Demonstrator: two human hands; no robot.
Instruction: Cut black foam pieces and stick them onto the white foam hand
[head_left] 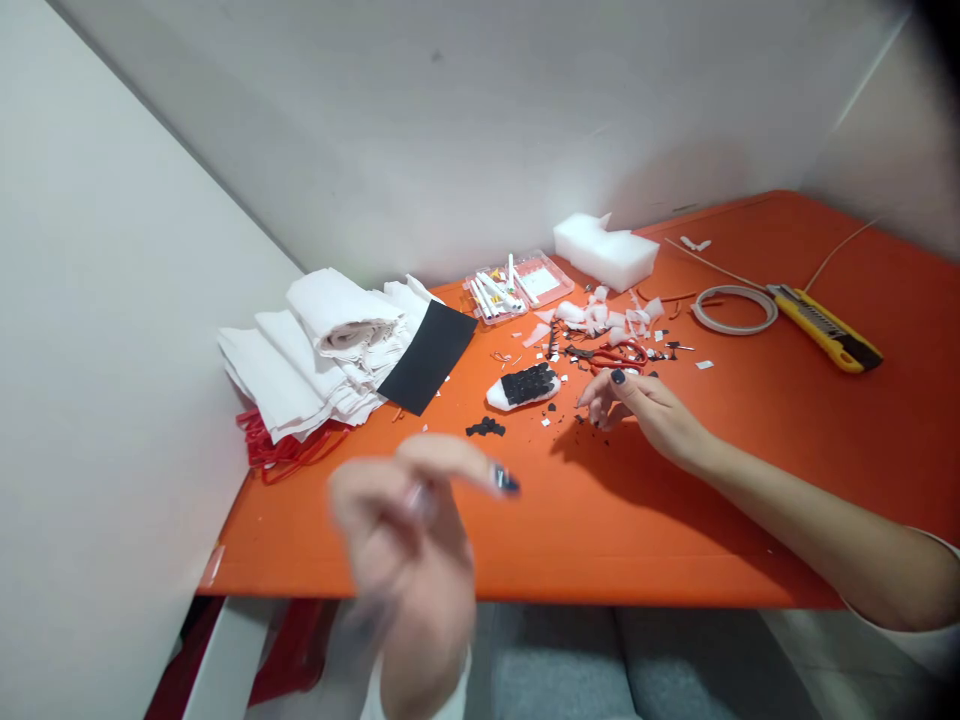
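Note:
My right hand (637, 405) rests on the orange table (675, 520), fingers curled down over small black scraps, fingertips pinched on a bit too small to name. Just left of it lies a white foam piece covered with black bits (525, 386), and a black scrap cluster (486, 428) sits nearer me. My left hand (409, 530) is raised above the table's front edge, smeared by motion; its fingers look loosely bent with something thin between them that I cannot make out. Red-handled scissors (619, 355) lie beyond my right hand among white foam offcuts (600, 318).
A stack of folded white cloth bags (315, 350) with red handles and a black sheet (429, 357) lies at the left. A clear case of markers (510, 285), a white foam block (606, 252), a coil of tubing (733, 308) and a yellow utility knife (825, 328) sit farther back.

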